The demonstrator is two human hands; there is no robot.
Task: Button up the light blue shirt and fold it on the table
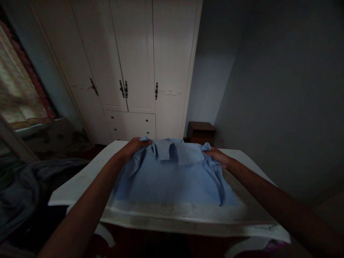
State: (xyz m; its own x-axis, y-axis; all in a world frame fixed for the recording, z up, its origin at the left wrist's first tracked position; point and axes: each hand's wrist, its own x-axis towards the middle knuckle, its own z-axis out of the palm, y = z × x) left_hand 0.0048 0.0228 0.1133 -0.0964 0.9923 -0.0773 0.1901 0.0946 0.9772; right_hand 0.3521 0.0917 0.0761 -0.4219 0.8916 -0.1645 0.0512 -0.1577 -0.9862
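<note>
A light blue collared shirt (172, 182) lies spread over a white table (77, 182), its collar end toward the far edge. My left hand (137, 145) is closed on the cloth at the shirt's far left, and a fold pokes up past the fingers. At the far right, my right hand (216, 156) grips a bunched bit of the same cloth. Between the hands the fabric is drawn up and creased, while its near part rests on the tabletop. A darker blue patch shows near the collar. Some fingertips are hidden by the cloth.
A white wardrobe (137, 53) with dark handles stands beyond the table. To its right is a small brown cabinet (201, 130) by a grey wall (282, 89). Dark rumpled cloth (21, 193) lies at the left, below a curtained window (20, 82).
</note>
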